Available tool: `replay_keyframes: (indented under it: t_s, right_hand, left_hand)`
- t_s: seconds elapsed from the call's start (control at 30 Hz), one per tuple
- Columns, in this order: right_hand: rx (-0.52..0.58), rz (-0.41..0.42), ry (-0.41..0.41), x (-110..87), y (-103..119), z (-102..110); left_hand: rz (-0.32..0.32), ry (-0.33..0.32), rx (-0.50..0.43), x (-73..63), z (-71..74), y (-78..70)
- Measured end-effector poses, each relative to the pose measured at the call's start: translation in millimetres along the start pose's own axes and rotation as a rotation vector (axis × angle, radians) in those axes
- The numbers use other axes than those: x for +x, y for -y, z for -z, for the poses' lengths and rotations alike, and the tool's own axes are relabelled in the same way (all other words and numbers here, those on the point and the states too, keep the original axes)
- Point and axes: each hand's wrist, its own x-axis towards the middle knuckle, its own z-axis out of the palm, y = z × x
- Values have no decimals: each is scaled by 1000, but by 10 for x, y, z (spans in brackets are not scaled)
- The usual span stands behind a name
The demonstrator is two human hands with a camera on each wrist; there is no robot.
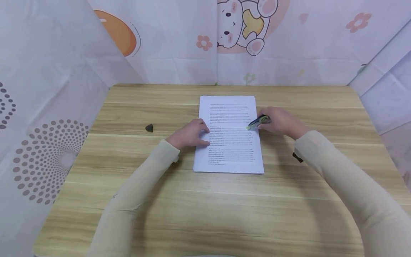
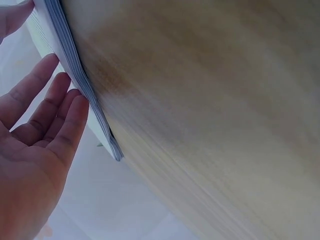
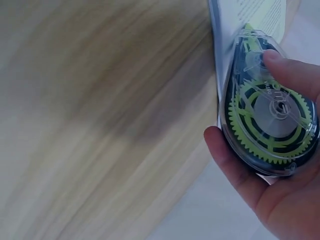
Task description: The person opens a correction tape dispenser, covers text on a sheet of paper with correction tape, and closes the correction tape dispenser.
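A stack of printed paper [image 1: 228, 157] lies on the table. Its top sheet is covered with several paragraphs of text. My right hand [image 1: 279, 121] grips a correction tape [image 3: 272, 110] with a clear case and green gear wheels, thumb on top of the case. The tape's yellow-green tip rests at a line of text near the sheet's right side. At the left edge of the stack is my left hand [image 1: 192, 134], thumb and fingertips spread over the margin. In the left wrist view its fingers [image 2: 62, 120] are loosely bent along the side of the stack.
The wooden table [image 1: 205, 214] carries a small dark piece [image 1: 149, 127] left of the paper. Another dark piece [image 1: 297, 157] lies beside my right sleeve, partly covered by it. A printed curtain [image 1: 176, 43] hangs behind the table's back edge and along both sides.
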Motion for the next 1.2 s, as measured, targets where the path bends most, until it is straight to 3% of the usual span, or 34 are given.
replay_keyframes:
  t_s: [0.2, 0.4, 0.73, 0.93, 1.07, 1.2]
  right_hand:
    - [84, -2, -48, -28, -84, -23]
    - [146, -59, -70, -82, -105, -23]
    - [179, -107, -106, -205, -67, -41]
    - [206, -146, -102, -268, -56, -40]
    - [226, -158, -105, -315, -43, -38]
    - [232, -166, -113, -370, -31, -42]
  left_hand:
    - [11, -3, 11, -10, 8, -11]
    - [34, -3, 9, -27, -8, -16]
    - [-15, -68, -56, -136, 57, 21]
    - [55, -107, -132, -316, 134, 142]
    - [73, -145, -187, -485, 184, 248]
    - [142, -189, -230, -688, 259, 351]
